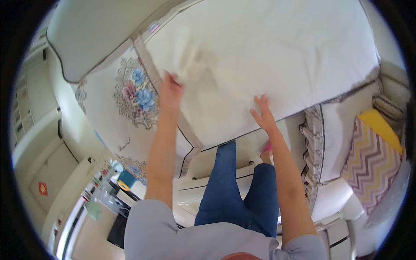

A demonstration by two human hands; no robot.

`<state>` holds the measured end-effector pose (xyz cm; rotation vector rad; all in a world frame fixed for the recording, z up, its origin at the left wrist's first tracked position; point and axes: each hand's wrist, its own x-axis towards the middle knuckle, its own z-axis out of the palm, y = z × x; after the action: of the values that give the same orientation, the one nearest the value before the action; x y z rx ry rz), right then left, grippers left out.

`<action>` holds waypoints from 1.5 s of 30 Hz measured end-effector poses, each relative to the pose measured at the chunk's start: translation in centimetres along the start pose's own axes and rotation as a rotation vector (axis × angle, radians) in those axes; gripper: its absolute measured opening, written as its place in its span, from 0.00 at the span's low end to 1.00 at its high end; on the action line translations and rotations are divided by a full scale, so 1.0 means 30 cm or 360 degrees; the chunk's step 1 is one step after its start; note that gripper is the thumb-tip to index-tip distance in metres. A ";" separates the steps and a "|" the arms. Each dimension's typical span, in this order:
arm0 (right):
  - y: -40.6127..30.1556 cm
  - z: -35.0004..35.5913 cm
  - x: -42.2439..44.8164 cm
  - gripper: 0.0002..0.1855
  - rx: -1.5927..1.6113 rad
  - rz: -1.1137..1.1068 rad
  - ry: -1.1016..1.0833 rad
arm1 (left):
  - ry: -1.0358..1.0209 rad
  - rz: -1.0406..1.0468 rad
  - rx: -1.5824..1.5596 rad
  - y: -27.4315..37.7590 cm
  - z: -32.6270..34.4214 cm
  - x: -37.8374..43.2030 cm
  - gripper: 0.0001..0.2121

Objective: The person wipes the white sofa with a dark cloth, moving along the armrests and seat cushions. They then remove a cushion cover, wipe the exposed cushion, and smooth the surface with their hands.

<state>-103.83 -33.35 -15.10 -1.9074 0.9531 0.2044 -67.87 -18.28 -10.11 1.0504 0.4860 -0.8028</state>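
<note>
My left hand (171,90) is closed, its fingers curled over the left part of a white sofa seat cushion (286,52). From it extends a pale, brush-like thing (194,63), too blurred by motion to name exactly. My right hand (264,112) has its fingers spread near the cushion's front edge and seems to rest on the fabric, holding nothing. Left of the cushion lies a cream cover (107,113) with blue and pink flowers and a grey-brown border.
The sofa's padded back (94,29) rises at upper left. At right are a zigzag-patterned pillow (370,162), a yellow cloth or cushion (382,128) and a ruffled cover (313,143). A cluttered tabletop (94,234) stands at lower left. White drawers (191,195) are behind my legs.
</note>
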 end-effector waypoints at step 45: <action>0.948 -0.728 -2.269 0.15 0.1909 0.1371 0.2889 | -0.3786 -0.0724 0.2839 -2.276 0.806 -2.362 0.31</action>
<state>-175.13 -21.76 11.33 -0.0164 2.1772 -1.4917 -165.87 -33.33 10.78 0.5368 -2.4835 -2.2148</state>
